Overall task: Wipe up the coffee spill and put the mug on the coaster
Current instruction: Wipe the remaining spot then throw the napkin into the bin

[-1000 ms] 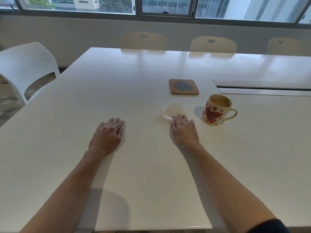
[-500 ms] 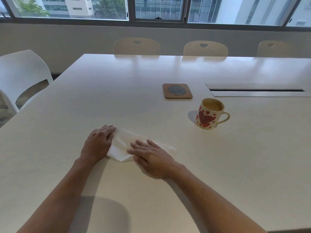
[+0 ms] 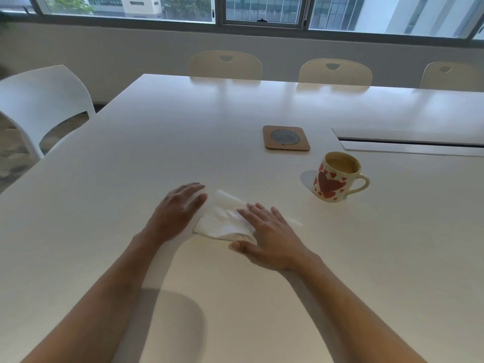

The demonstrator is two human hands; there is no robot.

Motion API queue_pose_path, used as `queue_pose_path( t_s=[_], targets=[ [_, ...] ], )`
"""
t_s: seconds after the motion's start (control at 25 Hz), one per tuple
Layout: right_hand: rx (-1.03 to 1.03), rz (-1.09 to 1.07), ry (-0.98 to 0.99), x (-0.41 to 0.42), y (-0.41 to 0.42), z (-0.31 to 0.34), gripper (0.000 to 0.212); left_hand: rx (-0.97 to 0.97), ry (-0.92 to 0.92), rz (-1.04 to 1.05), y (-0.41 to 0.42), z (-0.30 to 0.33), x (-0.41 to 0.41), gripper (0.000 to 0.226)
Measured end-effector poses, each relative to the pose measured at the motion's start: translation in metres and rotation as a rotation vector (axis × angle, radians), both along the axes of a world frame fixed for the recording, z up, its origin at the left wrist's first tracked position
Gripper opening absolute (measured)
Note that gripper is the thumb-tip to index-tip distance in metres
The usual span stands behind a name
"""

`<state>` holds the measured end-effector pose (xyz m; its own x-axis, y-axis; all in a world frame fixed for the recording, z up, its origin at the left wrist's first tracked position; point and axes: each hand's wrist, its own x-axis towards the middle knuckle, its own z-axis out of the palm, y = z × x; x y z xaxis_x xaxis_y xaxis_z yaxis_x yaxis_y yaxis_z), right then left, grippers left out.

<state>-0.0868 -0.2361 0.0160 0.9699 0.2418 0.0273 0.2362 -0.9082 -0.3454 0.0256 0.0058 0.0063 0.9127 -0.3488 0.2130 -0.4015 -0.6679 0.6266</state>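
Since a second ago, both hands have come together on the napkin (image 3: 222,218). Right hand (image 3: 269,235) presses it flat, fingers spread, likely to soak coffee; left hand (image 3: 180,209), fingers together, steadies its left edge. Mug (image 3: 335,178) stands right, near the empty coaster (image 3: 286,138).

Nothing here can be read: no words, brands or numbers anywhere. The mug (image 3: 336,177) carries only red hearts, no lettering. The coaster (image 3: 286,137) shows a plain mesh disc with no mark I can make out, and the tissue (image 3: 222,218) is blank white.
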Motion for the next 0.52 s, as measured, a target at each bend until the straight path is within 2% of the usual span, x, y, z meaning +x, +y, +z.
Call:
queue_pose_path(
  t_s=[0.08, 0.2, 0.32, 0.4, 0.52],
  targets=[
    [-0.039, 0.008, 0.009, 0.003, 0.003, -0.006, 0.068, 0.088, 0.007, -0.146, -0.003, 0.0, -0.012, 0.067],
    [0.012, 0.024, -0.03, 0.005, 0.004, -0.011, 0.052, 0.249, -0.042, -0.277, -0.01, -0.003, -0.031, 0.072],
    [0.104, 0.079, -0.046, 0.005, 0.006, -0.011, 0.044, 0.229, -0.033, -0.273, -0.007, -0.001, -0.051, 0.076],
    [0.199, 0.121, -0.014, 0.003, 0.012, -0.009, 0.04, 0.179, -0.036, -0.225, -0.002, 0.002, -0.067, 0.07],
    [0.436, 0.089, 0.083, -0.004, 0.026, -0.003, 0.032, 0.088, -0.038, -0.129, 0.0, 0.008, -0.092, 0.044]
  ],
)
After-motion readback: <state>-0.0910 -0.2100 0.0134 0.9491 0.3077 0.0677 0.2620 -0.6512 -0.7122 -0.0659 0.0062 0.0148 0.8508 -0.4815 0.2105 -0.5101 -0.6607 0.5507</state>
